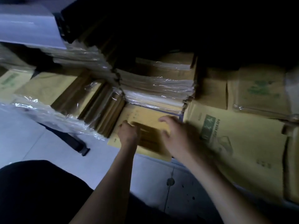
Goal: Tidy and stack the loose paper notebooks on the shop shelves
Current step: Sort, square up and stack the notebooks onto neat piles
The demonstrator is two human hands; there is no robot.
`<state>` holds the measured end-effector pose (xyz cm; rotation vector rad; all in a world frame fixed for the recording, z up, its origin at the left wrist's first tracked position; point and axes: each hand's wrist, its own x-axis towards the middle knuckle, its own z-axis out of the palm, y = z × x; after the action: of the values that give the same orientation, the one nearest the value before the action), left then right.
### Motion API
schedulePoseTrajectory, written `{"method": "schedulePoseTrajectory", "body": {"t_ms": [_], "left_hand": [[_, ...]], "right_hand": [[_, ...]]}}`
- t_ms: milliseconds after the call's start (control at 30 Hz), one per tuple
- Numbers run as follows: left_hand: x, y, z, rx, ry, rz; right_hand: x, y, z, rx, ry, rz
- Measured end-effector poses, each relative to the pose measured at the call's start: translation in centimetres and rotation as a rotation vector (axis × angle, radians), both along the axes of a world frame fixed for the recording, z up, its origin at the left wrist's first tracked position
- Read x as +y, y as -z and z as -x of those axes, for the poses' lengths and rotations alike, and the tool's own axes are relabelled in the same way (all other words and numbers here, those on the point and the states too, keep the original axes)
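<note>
- A dark garment (pixel 40 191) fills the lower left corner, nearest the camera, and two bare forearms reach up from it toward the shelf.
- The left hand (pixel 128 133) sits on a loose yellow notebook (pixel 145 117) with its fingers curled under. Whether they pinch the cover cannot be told.
- The right hand (pixel 176 135), motion-blurred, has its fingers spread wide and slightly bent over the notebook's right side.
- The notebook lies flat on the shelf, its near edge jutting past the front, just before a tall stack of plastic-wrapped notebooks (pixel 157 88).
- Wrapped bundles (pixel 90 101) lean at an angle to its left.
- A larger notebook with a green label (pixel 234 143) lies flat to its right.
- Pale floor tiles (pixel 24 135) show below.
</note>
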<state>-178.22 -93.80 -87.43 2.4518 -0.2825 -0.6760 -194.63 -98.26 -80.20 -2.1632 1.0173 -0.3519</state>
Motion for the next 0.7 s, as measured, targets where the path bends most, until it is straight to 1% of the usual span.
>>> {"method": "schedulePoseTrajectory", "body": {"t_ms": [67, 167, 200, 300, 400, 467, 533, 600, 633, 667, 700], "left_hand": [[0.3, 1.0, -0.5, -0.034, 0.089, -0.075], [0.5, 1.9, -0.7, -0.117, 0.199, -0.247], [0.6, 2.4, -1.0, -0.121, 0.209, -0.271], [0.7, 3.7, -1.8, -0.034, 0.194, -0.176], [0.5, 3.3, -2.0, -0.068, 0.248, -0.082], [0.2, 2.3, -1.8, -0.118, 0.279, 0.025], [0.1, 1.2, -1.6, -0.096, 0.295, 0.199], [0.5, -0.3, -1.8, 0.081, 0.188, 0.452], [0.9, -1.2, -2.1, 0.151, 0.141, 0.553], [1.4, -2.2, -2.5, 0.190, 0.131, 0.625], [1.8, -3.4, -2.8, 0.213, 0.164, 0.681]], "right_hand": [[1.5, 1.9, -2.1, 0.109, -0.120, -0.120], [2.2, 3.5, -4.2, 0.393, -0.161, -0.126], [2.1, 3.9, -4.7, 0.464, -0.162, -0.129], [1.6, 5.8, -5.4, 0.582, -0.162, -0.205], [1.3, 6.8, -5.1, 0.638, -0.195, -0.199], [1.0, 6.6, -5.0, 0.586, -0.170, -0.201], [0.4, 5.9, -5.2, 0.459, -0.006, -0.286], [-0.5, 4.8, -5.3, 0.299, 0.266, -0.302], [-1.0, 4.4, -5.2, 0.184, 0.398, -0.297], [-1.5, 4.1, -5.2, 0.043, 0.509, -0.313], [-1.9, 3.6, -5.3, -0.083, 0.592, -0.340]]}}
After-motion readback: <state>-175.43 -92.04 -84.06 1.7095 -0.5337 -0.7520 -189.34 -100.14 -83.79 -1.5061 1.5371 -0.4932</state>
